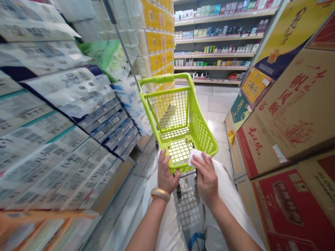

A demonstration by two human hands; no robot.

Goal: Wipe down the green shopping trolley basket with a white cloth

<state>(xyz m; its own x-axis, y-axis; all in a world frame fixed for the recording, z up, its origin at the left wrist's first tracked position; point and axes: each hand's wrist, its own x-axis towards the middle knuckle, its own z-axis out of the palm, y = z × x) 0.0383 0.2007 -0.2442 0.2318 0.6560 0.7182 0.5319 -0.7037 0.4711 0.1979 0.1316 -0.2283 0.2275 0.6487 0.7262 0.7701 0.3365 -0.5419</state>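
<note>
A lime-green shopping cart [201, 118] with a lattice basket stands upright right in front of me. My left hand [166, 174], with a gold-coloured bangle at the wrist, grips the basket's near left corner, its fingers over the rim and its thumb lower down. In my right hand [207, 176] is a folded white wipe [193, 157], pressed under the fingers against the near right part of the rim. Part of the wipe is hidden by those fingers. The basket's lattice floor shows between my hands.
Stacked tissue packs [70, 87] line the left side closely. Yellow-wrapped paper rolls [159, 38] rise behind the cart. Cardboard cartons [300, 101] crowd the right. Shelves of small bottles and boxes [217, 54] stand at the back. Tiled floor [218, 120] runs between.
</note>
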